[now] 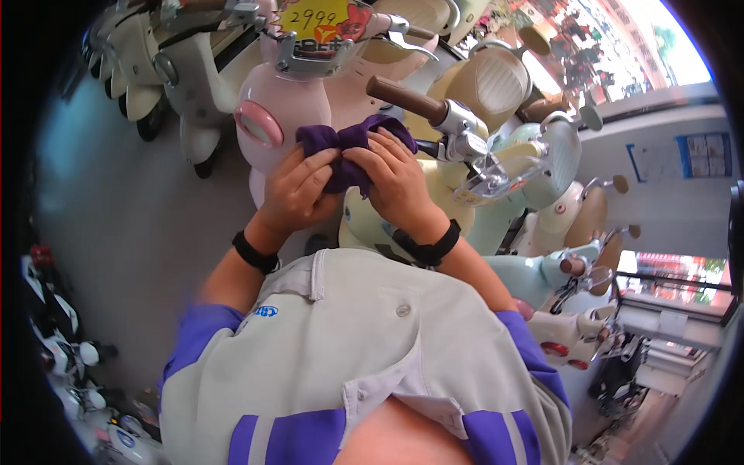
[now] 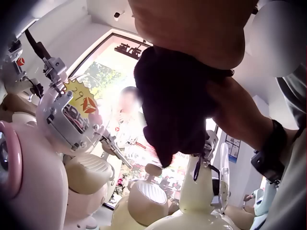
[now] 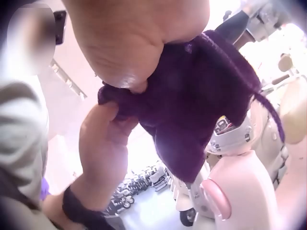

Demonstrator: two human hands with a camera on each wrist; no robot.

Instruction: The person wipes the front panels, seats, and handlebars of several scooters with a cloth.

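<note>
A purple cloth (image 1: 350,141) is bunched between both hands in front of my chest. My left hand (image 1: 298,186) grips its left part with curled fingers. My right hand (image 1: 391,177) grips the right part, and the two hands touch. In the left wrist view the cloth (image 2: 175,103) hangs down dark from under the palm. In the right wrist view the cloth (image 3: 201,103) drapes below the right palm, and the left hand (image 3: 103,139) holds its other end. A pink scooter (image 1: 267,116) stands just beyond the hands.
A brown handlebar grip (image 1: 403,98) with a chrome brake lever (image 1: 484,174) juts in close to the right hand. A yellow price tag (image 1: 314,17) sits on the pink scooter's handlebar. Rows of cream, pale green and pink scooters (image 1: 535,155) crowd the right side and the back.
</note>
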